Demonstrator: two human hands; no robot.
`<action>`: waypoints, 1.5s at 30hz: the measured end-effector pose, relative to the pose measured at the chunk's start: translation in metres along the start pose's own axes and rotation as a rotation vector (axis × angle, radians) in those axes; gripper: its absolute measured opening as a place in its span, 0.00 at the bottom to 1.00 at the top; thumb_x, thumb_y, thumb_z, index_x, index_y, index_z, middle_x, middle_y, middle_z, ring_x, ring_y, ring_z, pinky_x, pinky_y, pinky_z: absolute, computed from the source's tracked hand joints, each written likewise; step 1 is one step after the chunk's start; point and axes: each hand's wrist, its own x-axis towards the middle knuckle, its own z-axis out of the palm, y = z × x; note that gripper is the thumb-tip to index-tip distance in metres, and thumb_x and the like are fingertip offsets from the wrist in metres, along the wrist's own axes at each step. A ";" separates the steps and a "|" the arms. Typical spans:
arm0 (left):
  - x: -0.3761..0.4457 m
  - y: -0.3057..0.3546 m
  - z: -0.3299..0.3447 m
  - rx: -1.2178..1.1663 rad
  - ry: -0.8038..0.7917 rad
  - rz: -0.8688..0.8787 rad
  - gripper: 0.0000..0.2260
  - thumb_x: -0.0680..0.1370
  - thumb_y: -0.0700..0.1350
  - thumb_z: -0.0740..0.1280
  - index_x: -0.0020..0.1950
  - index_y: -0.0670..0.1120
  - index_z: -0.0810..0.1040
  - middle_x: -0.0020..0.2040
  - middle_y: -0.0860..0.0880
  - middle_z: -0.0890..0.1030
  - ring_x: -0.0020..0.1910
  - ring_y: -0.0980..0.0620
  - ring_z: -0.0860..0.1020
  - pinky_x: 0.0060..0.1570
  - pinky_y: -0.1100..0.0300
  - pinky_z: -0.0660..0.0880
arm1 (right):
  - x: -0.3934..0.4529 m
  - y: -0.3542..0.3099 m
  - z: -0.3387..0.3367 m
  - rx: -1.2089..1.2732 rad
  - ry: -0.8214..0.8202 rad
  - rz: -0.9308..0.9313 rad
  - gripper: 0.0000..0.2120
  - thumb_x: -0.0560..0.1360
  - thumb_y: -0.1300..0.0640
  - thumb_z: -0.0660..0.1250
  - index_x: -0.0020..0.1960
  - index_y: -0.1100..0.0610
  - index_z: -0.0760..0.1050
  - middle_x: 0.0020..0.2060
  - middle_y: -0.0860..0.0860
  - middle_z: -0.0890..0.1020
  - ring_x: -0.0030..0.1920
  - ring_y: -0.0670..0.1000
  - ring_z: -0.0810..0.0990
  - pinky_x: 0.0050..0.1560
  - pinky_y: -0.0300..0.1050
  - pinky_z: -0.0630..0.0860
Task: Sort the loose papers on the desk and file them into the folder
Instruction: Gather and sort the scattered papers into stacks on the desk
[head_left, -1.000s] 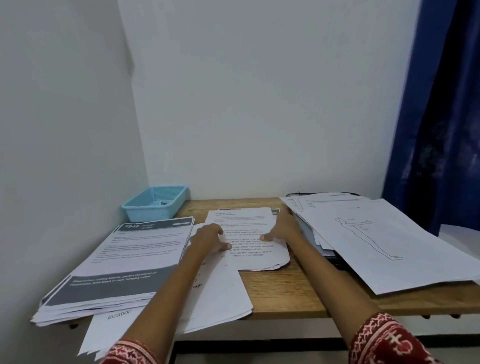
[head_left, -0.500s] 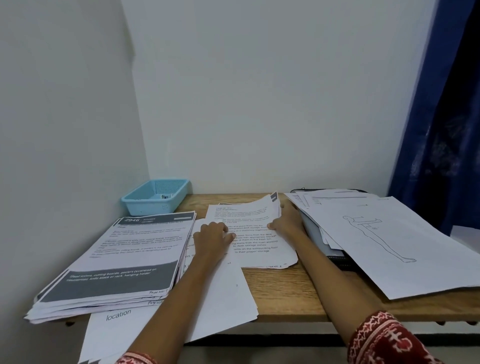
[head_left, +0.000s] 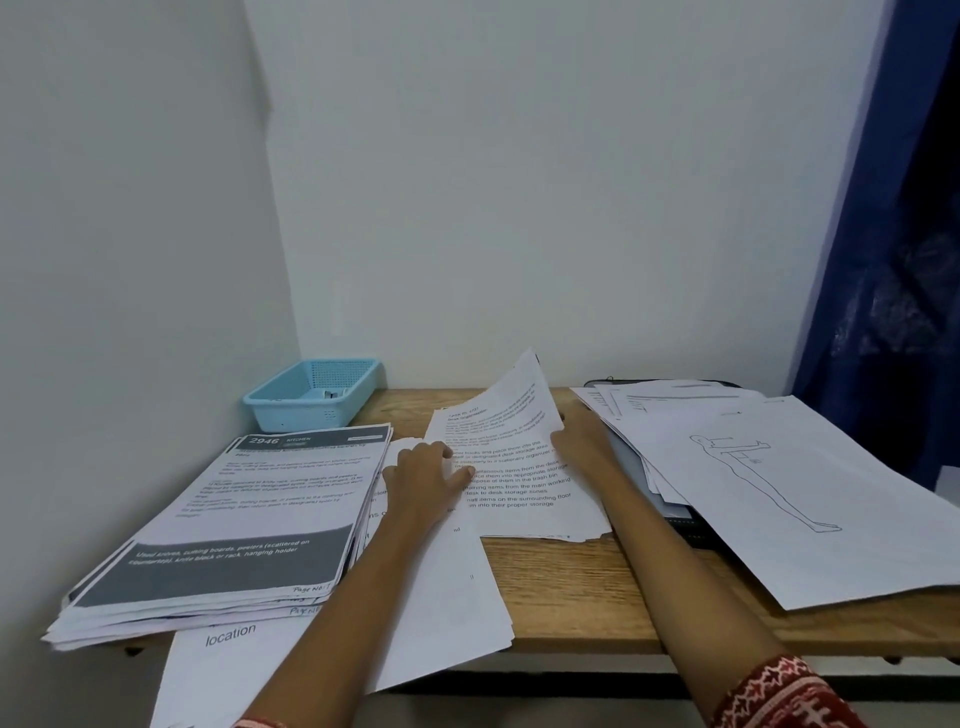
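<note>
2 hands (head_left: 426, 478), 1 blue basket (head_left: 311, 395), 1 desk (head_left: 571, 587), approx. 3 paper piles (head_left: 234, 519).

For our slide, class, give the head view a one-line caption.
Right hand lifts the top sheet off the middle pile while left hand presses the pile down.

We see a wooden desk (head_left: 571, 587) bearing paper stacks (head_left: 228, 525), loose sheets (head_left: 779, 493) and a blue basket (head_left: 311, 392).

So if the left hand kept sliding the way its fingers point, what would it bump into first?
The left hand points right, across the middle papers. It would likely first meet the right hand, which holds up the lifted sheet. Depth is hard to judge, so it might slip just under that sheet.
</note>
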 end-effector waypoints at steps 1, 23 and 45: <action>0.000 0.000 0.000 0.015 -0.012 0.000 0.21 0.75 0.59 0.64 0.63 0.49 0.74 0.61 0.49 0.76 0.62 0.48 0.71 0.60 0.51 0.65 | 0.000 -0.001 -0.001 -0.005 0.010 -0.001 0.12 0.65 0.70 0.52 0.43 0.68 0.73 0.38 0.58 0.78 0.38 0.60 0.76 0.30 0.42 0.64; -0.001 -0.001 0.002 0.020 0.012 0.015 0.15 0.76 0.55 0.63 0.57 0.48 0.78 0.56 0.50 0.79 0.57 0.49 0.73 0.56 0.52 0.67 | 0.001 0.000 -0.011 -0.112 0.207 -0.009 0.16 0.78 0.69 0.52 0.56 0.62 0.76 0.49 0.57 0.78 0.46 0.55 0.71 0.41 0.44 0.63; -0.006 0.002 -0.004 0.029 -0.027 0.030 0.13 0.78 0.50 0.60 0.57 0.47 0.78 0.56 0.49 0.79 0.57 0.49 0.74 0.57 0.54 0.69 | -0.002 -0.021 -0.045 0.087 0.590 0.035 0.10 0.81 0.65 0.53 0.46 0.62 0.72 0.40 0.59 0.77 0.40 0.56 0.73 0.37 0.44 0.65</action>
